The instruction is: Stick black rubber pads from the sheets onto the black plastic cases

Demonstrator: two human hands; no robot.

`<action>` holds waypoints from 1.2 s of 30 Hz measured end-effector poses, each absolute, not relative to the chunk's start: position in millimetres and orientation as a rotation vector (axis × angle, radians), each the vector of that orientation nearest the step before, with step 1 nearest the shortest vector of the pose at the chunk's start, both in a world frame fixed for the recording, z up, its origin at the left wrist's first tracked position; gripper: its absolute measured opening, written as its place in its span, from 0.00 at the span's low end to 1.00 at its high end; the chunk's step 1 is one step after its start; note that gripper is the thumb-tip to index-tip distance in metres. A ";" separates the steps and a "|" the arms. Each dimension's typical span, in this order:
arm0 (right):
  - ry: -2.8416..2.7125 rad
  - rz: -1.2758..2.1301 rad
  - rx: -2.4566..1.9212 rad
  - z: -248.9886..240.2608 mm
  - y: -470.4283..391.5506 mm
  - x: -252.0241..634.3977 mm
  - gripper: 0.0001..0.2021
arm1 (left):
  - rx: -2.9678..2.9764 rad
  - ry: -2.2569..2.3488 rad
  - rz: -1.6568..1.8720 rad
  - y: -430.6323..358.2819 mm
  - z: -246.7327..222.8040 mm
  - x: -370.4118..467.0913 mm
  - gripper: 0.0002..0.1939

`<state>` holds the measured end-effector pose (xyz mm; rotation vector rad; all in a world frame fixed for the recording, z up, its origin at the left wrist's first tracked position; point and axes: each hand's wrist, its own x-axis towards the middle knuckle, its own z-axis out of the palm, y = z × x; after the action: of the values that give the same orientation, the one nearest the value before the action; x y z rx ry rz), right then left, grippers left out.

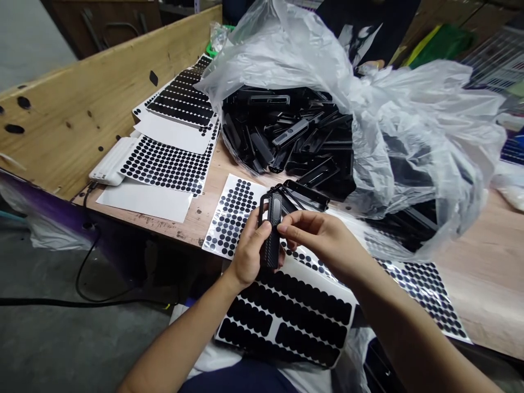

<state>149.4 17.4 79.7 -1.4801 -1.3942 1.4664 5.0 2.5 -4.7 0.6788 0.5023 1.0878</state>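
Note:
My left hand [249, 254] is wrapped round a black plastic part [271, 240] with a carbon-like texture and a slot along one side, held upright over the table edge. The thumb and index finger of my right hand [313, 232] are pinched together against the part's right side; whatever lies between them is too small to make out. Behind the hands, more black parts [307, 195] lie on the table. Under the hands, a sheet of larger black round stickers [295, 311] rests on my lap.
An open plastic bag [282, 49] full of black parts stands behind the hands. Sheets of black dots [164, 166] and a white power bank [112, 164] with a cable lie at the left, beside a wooden board [102, 87]. Another dotted sheet [426, 295] lies right.

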 end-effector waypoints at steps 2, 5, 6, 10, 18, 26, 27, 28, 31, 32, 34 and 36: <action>-1.414 1.427 -1.486 81.1 16.0 148.7 0.24 | 0.678 0.505 1.088 2.0 -5.3 5.0 0.31; -1.433 1.385 -1.496 82.2 15.2 147.2 0.25 | 0.672 0.513 1.087 0.7 -5.8 4.7 0.31; -1.441 1.376 -1.499 82.1 15.0 146.9 0.25 | 0.669 0.516 1.086 0.3 -5.9 4.6 0.31; -1.493 1.378 -1.516 80.4 13.0 146.7 0.26 | 0.659 0.528 1.085 -0.3 -6.1 3.6 0.31; -1.672 0.931 -1.427 69.3 13.1 146.9 0.20 | 0.633 0.516 1.083 1.9 -3.7 3.0 0.33; -2.119 0.807 -1.565 35.6 5.9 153.5 0.08 | 0.201 0.372 1.194 8.2 6.8 -8.6 0.20; -2.202 0.784 -1.559 31.8 2.5 152.9 0.08 | 0.135 0.373 1.195 8.3 8.7 -10.6 0.23; -2.241 0.753 -1.546 28.4 -0.5 152.2 0.09 | 0.081 0.366 1.196 7.9 10.7 -12.6 0.25; -2.158 0.740 -1.509 22.3 -5.7 152.0 0.08 | 0.000 0.294 1.202 4.6 16.8 -18.8 0.29; -2.107 0.771 -1.511 21.5 -5.9 153.0 0.08 | -0.002 0.269 1.206 3.0 18.8 -20.7 0.30; -2.005 0.859 -1.533 21.5 -5.1 156.6 0.08 | 0.020 0.250 1.205 -0.4 23.0 -23.3 0.30; -1.934 0.974 -1.541 22.5 -3.7 161.2 0.12 | 0.061 0.276 1.192 -2.8 26.2 -23.5 0.31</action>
<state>161.2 -3.7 22.5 -1.5408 -1.9344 0.9739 -23.5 -2.8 26.2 0.0609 0.2763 1.1916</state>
